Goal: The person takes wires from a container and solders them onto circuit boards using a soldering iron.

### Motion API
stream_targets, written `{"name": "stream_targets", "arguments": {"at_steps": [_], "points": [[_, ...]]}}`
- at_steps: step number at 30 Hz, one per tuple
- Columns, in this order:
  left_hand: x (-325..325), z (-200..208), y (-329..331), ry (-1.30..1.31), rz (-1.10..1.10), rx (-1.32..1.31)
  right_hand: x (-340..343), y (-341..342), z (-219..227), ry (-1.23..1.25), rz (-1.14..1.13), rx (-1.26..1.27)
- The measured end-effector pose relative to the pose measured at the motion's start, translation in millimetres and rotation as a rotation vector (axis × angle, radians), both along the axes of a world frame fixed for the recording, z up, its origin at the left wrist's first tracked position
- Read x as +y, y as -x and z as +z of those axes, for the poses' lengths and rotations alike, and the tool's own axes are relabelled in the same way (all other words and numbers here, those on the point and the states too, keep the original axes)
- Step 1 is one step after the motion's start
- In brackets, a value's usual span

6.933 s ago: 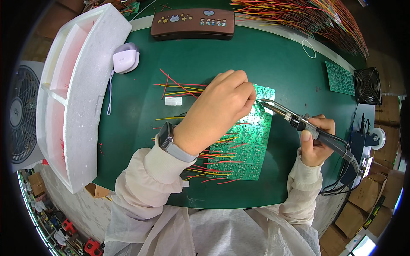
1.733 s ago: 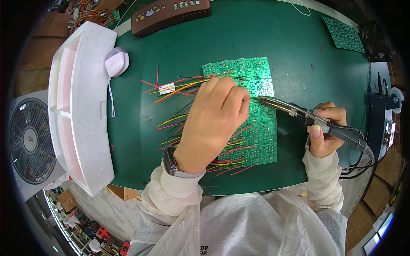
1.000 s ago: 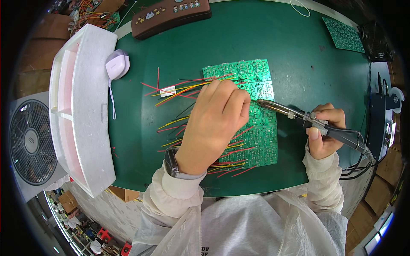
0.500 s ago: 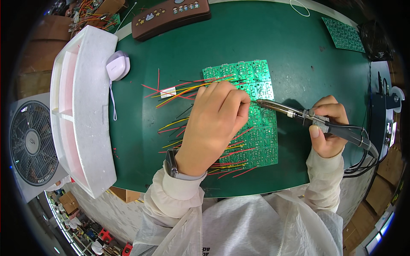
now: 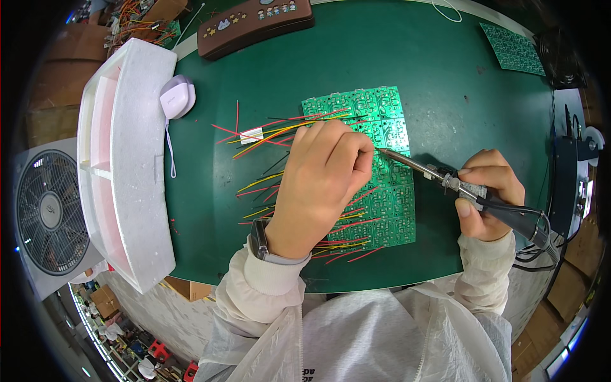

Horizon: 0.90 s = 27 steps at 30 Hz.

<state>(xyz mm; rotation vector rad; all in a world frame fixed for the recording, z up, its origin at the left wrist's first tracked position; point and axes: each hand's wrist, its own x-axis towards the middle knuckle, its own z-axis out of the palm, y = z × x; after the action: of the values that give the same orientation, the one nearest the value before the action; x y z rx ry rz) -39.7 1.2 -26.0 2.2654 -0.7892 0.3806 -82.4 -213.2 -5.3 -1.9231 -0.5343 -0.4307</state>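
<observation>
A green circuit board panel lies on the green work mat, with red, yellow and black wires sticking out along its left side. My left hand, with a watch at the wrist, rests over the panel's middle. Its thumb and forefinger are pinched together; what they grip is hidden. In my right hand is a soldering iron, gripped by its dark handle from the right. The iron's tip meets the panel just beside the left fingertips.
Left of the mat stands a white foam box with compartments. Beside it lies a lilac case with a strap. A brown pencil case sits at the back; another green board and a black fan are far right.
The soldering iron now slants more steeply, its tip slightly further left. My right hand has shifted a little to the right and down. The left hand keeps its pinch almost in place.
</observation>
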Motion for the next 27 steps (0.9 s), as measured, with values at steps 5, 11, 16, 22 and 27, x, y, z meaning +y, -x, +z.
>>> {"name": "stream_targets", "arguments": {"at_steps": [5, 11, 16, 22, 27], "points": [[-1.0, 1.0, 0.5, 0.02, -0.001, 0.011, 1.0, 0.4, -0.2, 0.004, 0.0, -0.017], [-1.4, 5.2, 1.0, -0.004, -0.005, 0.011, 1.0, -0.5, -2.0, 0.0, 0.006, -0.042], [-2.2, 1.9, 0.5, 0.016, 0.0, -0.001, 1.7, -0.3, -2.0, -0.002, -0.001, -0.048], [-2.7, 2.6, 1.8, 0.01, 0.026, -0.018, 3.2, 0.1, -3.4, -0.013, -0.008, -0.057], [-3.1, 3.5, 0.6, -0.011, 0.018, -0.004, 4.6, 2.7, -5.2, -0.048, -0.026, -0.042]]}}
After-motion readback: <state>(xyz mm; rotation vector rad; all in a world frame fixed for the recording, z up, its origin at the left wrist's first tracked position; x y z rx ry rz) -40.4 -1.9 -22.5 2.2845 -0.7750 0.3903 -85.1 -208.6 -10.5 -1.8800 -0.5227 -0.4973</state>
